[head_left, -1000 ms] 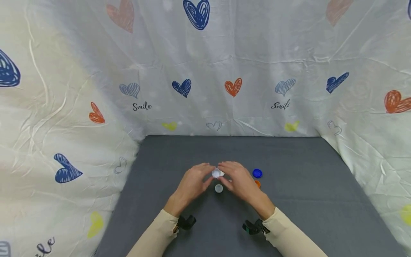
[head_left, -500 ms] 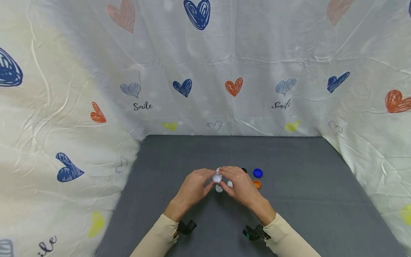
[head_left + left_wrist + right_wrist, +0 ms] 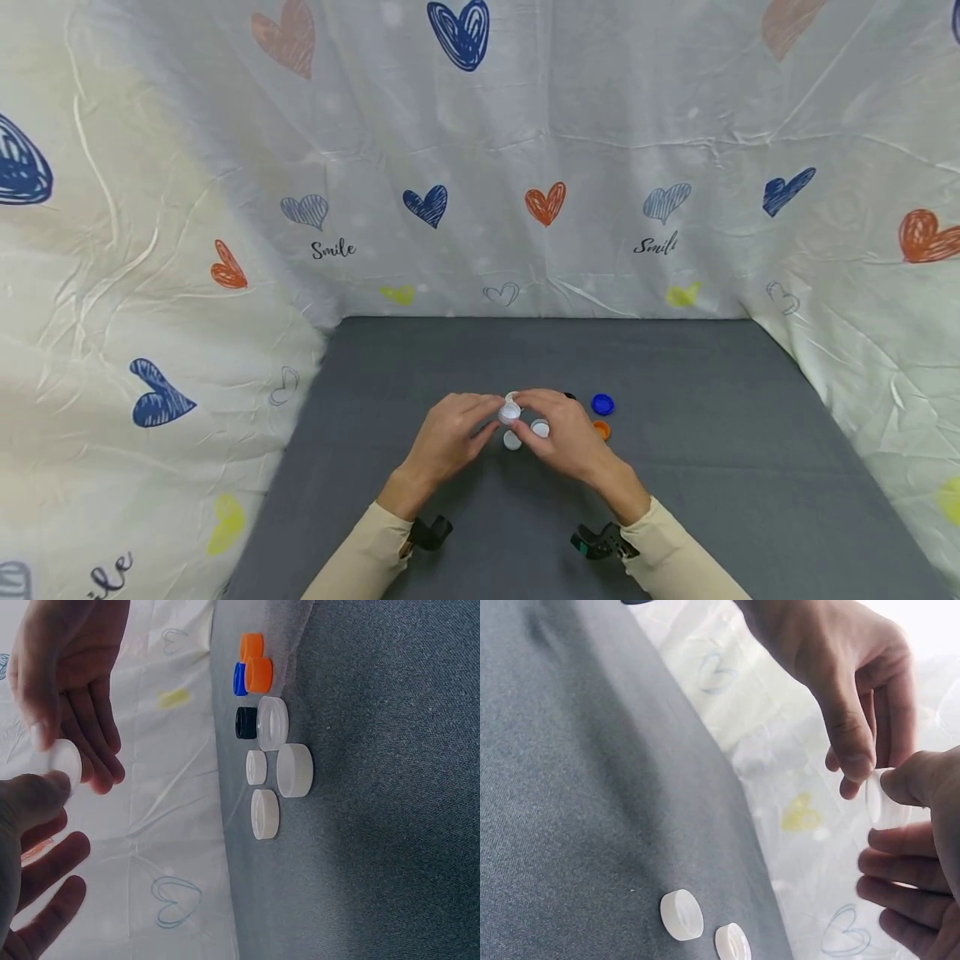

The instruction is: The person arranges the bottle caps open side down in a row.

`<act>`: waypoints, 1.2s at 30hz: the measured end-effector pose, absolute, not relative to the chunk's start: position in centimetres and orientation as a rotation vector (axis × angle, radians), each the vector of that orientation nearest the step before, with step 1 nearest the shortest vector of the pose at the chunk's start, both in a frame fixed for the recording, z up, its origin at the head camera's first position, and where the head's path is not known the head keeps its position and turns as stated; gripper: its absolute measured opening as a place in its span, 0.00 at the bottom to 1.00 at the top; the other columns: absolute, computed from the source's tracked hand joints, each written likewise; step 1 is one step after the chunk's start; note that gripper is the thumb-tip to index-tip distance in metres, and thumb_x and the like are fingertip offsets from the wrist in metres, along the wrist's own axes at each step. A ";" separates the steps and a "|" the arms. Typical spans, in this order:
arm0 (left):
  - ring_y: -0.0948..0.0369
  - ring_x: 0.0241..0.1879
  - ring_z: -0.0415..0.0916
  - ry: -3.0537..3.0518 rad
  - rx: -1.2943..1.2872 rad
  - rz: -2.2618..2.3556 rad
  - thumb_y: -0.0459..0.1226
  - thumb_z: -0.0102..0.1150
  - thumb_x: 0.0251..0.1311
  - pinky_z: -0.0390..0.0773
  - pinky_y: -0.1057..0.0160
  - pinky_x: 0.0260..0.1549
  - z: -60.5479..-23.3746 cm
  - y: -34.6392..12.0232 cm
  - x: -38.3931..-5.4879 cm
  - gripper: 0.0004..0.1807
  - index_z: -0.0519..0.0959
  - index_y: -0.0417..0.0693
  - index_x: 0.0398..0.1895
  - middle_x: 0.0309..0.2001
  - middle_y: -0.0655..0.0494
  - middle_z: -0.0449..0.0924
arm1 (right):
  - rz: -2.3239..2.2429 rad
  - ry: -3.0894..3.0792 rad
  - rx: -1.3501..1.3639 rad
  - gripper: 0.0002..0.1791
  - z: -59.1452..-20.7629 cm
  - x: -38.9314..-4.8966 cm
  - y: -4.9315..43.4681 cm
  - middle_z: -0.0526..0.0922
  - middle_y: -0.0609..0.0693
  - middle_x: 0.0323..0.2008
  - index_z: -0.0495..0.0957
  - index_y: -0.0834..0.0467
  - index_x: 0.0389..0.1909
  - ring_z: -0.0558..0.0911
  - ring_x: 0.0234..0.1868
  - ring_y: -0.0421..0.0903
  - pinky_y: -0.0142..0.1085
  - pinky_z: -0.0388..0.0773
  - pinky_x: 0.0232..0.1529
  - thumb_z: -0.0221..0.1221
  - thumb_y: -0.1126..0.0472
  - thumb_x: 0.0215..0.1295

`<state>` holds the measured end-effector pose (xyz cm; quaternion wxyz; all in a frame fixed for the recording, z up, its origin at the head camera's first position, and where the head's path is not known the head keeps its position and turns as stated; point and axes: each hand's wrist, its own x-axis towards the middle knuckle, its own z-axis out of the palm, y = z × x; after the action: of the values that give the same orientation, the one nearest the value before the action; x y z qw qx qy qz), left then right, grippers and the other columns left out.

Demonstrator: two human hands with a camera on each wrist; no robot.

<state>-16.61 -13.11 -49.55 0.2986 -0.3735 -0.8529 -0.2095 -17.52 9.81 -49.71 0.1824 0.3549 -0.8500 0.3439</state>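
Observation:
A white round bottle cap (image 3: 510,413) is held in the air between both hands, its hollow side toward the head camera. The left hand (image 3: 448,429) pinches its left edge, thumb against it in the left wrist view. On the opposite edge the right hand (image 3: 566,433) pinches it with thumb and fingers; the right wrist view shows both thumbs on the cap (image 3: 885,806). Just below the hands on the cloth lie a translucent cap (image 3: 295,771) and a white cap (image 3: 265,814). A clear cap (image 3: 272,724) and a smaller white cap (image 3: 256,767) sit near them.
Beyond the right hand lie a blue cap (image 3: 602,405) and an orange cap (image 3: 602,430); a second orange cap (image 3: 252,647) shows in the left wrist view. A black cap (image 3: 245,723) is mostly hidden in the head view. Grey cloth (image 3: 420,358) covers the table, with a heart-printed curtain (image 3: 480,250) behind.
Both hands have come slightly closer to the body with the white cap, whose tilt has changed. The right hand's shift uncovers an orange cap and a pale cap on the cloth.

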 end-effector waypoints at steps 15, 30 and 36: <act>0.63 0.43 0.85 -2.389 -0.833 -0.706 0.43 0.68 0.63 0.83 0.58 0.43 -49.7 -13.2 -16.5 0.12 0.86 0.51 0.48 0.44 0.59 0.88 | 0.899 -2.371 1.020 0.20 -49.5 -17.5 10.0 0.85 0.48 0.53 0.83 0.56 0.54 0.82 0.56 0.47 0.47 0.78 0.59 0.69 0.56 0.62; 0.73 0.32 0.81 -2.553 -0.755 -1.249 0.43 0.64 0.66 0.83 0.64 0.33 -49.0 -13.4 -16.1 0.07 0.88 0.54 0.41 0.36 0.65 0.88 | 0.795 -2.180 1.165 0.26 -49.4 -17.5 9.7 0.86 0.53 0.53 0.84 0.58 0.54 0.83 0.57 0.51 0.49 0.78 0.59 0.76 0.61 0.51; 0.70 0.35 0.82 -2.587 -0.789 -1.221 0.43 0.61 0.68 0.84 0.60 0.36 -48.9 -13.1 -16.0 0.09 0.88 0.52 0.44 0.40 0.61 0.89 | 0.792 -2.210 1.152 0.24 -49.4 -17.2 9.9 0.86 0.52 0.53 0.84 0.57 0.53 0.83 0.56 0.50 0.49 0.77 0.59 0.74 0.59 0.54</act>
<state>-16.01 -13.09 -48.87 0.0871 -0.2650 -0.8684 -0.4100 -17.17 9.92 -49.43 0.2603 0.4253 -0.8161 0.2923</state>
